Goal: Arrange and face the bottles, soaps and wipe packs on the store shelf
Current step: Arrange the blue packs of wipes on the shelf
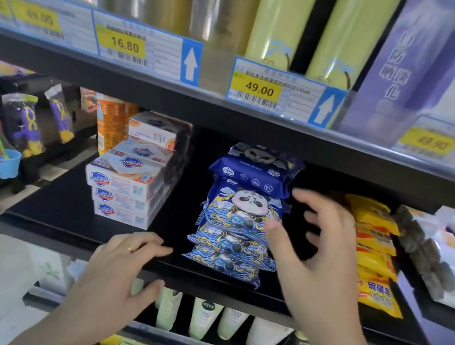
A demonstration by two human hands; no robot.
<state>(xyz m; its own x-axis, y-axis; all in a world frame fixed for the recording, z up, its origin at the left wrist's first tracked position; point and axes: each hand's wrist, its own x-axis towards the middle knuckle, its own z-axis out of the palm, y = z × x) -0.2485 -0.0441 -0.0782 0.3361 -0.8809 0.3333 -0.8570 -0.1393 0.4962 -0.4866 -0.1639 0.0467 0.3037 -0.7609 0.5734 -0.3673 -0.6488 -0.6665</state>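
Here, a black store shelf (62, 214) holds three white soap boxes (122, 197) stacked at left, four blue panda wipe packs (239, 219) stacked mid-shelf and yellow packs (374, 257) at right. Left hand (119, 268) rests open-fingered on the shelf edge; right hand (319, 248), fingers spread, touches the wipes with its thumb.

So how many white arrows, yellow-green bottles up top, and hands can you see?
White arrows: 2
Yellow-green bottles: 2
Hands: 2
Total: 6
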